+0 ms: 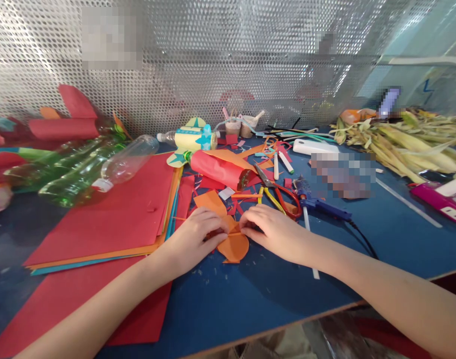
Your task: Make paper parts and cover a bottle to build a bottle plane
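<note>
Far left: red paper roll (65, 128), green bottles (76, 179) lying on the blue table (228, 309)
Next: clear bottle (128, 162) on its side, cap end over a paper stack (111, 224); red sheet on top, orange and blue edges showing below, another red sheet (81, 299) under that, nearer the person
Left hand (198, 232): comes in over the right side of the stack, thumb and fingers narrow, pinching the orange paper (233, 248) at its left edge
Orange paper sits mid table, between both hands, near the front edge, rounded end toward the person
Behind it: yellow-wrapped bottle (186, 139) with blue stars, then red-wrapped bottle (220, 169) tilted across scraps, two small cups against the mesh wall (213, 45)
Right hand (272, 232): thumb and index narrow, pinching the same piece at its right edge
Just beyond that hand: scissors (293, 207) with red handles, then blue glue gun (325, 205), cord trailing right
Far right: dry husks (403, 144) heaped at the back, purple tool (439, 200) in front of them
</note>
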`<action>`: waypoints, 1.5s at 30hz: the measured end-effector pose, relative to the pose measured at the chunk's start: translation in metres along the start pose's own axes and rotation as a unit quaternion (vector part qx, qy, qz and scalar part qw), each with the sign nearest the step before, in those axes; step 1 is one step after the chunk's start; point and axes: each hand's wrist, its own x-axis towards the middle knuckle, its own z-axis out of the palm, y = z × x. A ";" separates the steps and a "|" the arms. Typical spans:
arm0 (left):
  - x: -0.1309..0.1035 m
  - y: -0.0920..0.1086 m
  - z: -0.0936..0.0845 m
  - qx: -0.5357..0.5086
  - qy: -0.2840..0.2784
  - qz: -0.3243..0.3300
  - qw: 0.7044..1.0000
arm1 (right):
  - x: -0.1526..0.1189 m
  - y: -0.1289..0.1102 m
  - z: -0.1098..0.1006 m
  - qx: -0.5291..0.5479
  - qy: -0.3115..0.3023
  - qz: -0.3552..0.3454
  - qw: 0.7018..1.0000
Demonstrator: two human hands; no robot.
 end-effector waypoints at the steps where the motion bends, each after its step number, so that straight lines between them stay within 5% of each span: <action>1: 0.000 0.000 0.000 -0.003 -0.003 0.000 1.000 | 0.000 0.000 0.000 -0.002 0.000 0.003 1.000; 9: 0.001 0.002 0.000 -0.014 0.005 -0.043 0.999 | 0.001 -0.002 0.002 -0.019 0.002 0.017 1.000; 17: -0.002 -0.002 0.002 0.055 0.018 0.070 0.996 | -0.001 -0.005 -0.001 -0.016 0.002 -0.004 1.000; 27: -0.003 -0.002 0.000 0.043 0.020 0.048 0.998 | -0.006 -0.006 -0.006 -0.100 -0.007 -0.068 0.993; 45: -0.003 0.007 0.000 0.110 0.040 0.109 0.987 | -0.002 -0.006 -0.002 -0.128 -0.006 -0.041 0.991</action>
